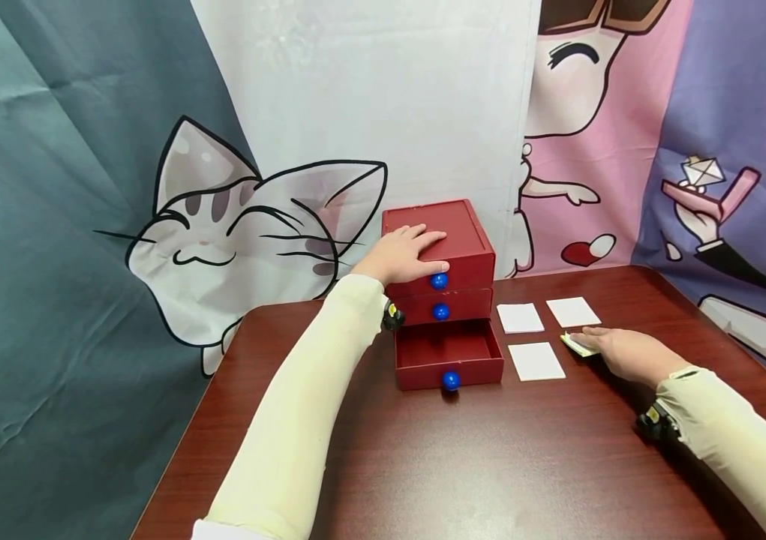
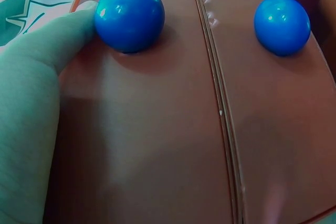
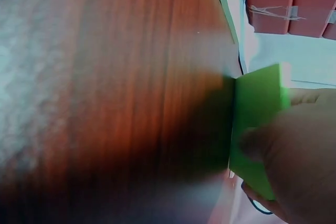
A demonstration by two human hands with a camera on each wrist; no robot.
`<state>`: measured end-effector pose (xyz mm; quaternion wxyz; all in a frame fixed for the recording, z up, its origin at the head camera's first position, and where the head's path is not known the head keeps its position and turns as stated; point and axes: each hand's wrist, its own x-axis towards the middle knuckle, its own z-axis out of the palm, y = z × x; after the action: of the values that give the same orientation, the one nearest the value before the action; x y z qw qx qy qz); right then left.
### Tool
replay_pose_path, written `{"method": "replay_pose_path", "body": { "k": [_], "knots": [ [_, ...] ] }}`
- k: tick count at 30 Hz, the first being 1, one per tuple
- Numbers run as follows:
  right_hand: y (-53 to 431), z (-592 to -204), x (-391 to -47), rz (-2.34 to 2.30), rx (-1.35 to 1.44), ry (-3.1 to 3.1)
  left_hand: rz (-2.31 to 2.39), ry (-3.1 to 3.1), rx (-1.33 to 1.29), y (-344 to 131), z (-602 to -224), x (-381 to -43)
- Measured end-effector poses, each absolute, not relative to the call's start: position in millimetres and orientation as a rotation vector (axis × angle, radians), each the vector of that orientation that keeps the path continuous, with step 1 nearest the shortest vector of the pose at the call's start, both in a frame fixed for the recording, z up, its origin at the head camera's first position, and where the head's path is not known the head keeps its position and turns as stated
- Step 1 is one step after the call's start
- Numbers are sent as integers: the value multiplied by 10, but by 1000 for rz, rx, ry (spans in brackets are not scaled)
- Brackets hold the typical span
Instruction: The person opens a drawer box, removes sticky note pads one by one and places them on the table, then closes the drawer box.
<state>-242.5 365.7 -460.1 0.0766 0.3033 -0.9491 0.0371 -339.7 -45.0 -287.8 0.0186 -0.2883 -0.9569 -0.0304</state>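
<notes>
My left hand (image 1: 404, 253) lies on top of a small red chest of drawers (image 1: 457, 232), fingers spread over its lid. Its thumb reaches over the front edge beside the top blue knob (image 2: 129, 18). The bottom drawer (image 1: 446, 346) is pulled out and shows a bare inside. At the right, my right hand (image 1: 632, 352) pinches a square card (image 1: 578, 345), white on one face. Its green face (image 3: 257, 114), with the thumb against it, shows in the right wrist view. The card is tilted, its lower edge close to the table.
Three white square cards lie left of and behind my right hand: one at the back left (image 1: 520, 318), one at the back right (image 1: 573, 312), one in front (image 1: 536, 361). The brown table (image 1: 477, 457) meets a printed cloth backdrop (image 1: 383, 90) behind the chest.
</notes>
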Motion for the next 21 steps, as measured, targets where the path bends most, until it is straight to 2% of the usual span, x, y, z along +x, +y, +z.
{"method": "replay_pose_path", "body": {
  "k": [9, 21],
  "knots": [
    [3606, -4599, -2350, 70, 847, -3023, -82, -2971, -891, -457, -2897, -3420],
    [3380, -4538, -2356, 131, 794, -2846, -103, -2968, -897, -456, -2880, -3400]
  ]
}}
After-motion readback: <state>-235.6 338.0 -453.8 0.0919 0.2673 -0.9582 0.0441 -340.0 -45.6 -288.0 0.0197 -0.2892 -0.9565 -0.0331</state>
